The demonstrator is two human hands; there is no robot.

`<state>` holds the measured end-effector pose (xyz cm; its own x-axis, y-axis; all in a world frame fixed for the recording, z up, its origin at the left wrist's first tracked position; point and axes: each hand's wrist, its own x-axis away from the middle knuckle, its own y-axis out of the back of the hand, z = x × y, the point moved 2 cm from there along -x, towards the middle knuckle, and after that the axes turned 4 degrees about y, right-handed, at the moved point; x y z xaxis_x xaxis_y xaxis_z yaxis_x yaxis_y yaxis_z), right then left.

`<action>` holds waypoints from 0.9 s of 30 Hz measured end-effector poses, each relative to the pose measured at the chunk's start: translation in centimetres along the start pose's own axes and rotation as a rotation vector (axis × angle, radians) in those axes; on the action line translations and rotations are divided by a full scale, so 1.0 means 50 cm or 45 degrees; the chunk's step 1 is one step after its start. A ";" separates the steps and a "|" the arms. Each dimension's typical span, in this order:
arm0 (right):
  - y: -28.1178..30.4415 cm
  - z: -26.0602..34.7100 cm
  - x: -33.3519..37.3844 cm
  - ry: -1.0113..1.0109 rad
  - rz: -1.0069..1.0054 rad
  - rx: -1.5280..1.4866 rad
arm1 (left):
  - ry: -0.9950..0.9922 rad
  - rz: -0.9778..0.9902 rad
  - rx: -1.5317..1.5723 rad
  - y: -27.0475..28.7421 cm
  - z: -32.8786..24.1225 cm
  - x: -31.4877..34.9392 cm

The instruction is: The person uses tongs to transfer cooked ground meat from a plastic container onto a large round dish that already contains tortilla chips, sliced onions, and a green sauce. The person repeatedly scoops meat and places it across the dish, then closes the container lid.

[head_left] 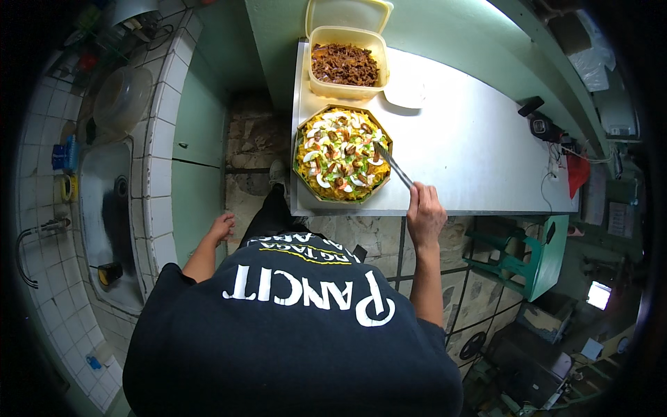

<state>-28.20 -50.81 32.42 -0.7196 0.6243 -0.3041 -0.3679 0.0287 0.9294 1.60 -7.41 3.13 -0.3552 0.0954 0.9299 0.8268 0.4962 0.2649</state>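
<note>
My right hand [425,208] is closed around the handle of a metal fork [397,169]. The fork's head touches the right side of a noodle dish [340,158], which is topped with egg slices, chopped green onion and brown bits. The dish fills an eight-sided tray [301,182] at the table's left end. Behind it stands a rectangular plastic container [347,92] of brown shredded topping [344,64], its lid [379,15] tipped back. My left hand [222,227] hangs low beside my body, away from the table, fingers loosely bent and nothing in them.
The white table [458,139] stretches right, with a white plate or lid [404,94] near the container and a dark device with cords [544,128] at its far end. A green plastic stool [521,257] stands below. On the left is a tiled counter with a sink [105,222].
</note>
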 end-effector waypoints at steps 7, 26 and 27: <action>-0.096 0.029 -0.110 0.006 0.089 -0.018 | -0.044 -0.011 0.127 0.009 0.015 0.000; -0.073 -0.013 -0.160 -0.094 0.174 0.098 | 0.019 -0.018 0.158 0.012 0.058 -0.004; -0.076 -0.014 -0.158 -0.090 0.184 0.099 | 0.033 -0.031 0.137 0.013 0.054 -0.005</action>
<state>-21.54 -56.41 31.16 -0.7176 0.6795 -0.1530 -0.2149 -0.0071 0.9766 1.06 -4.80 2.37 -0.3623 0.0603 0.9301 0.7659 0.5879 0.2603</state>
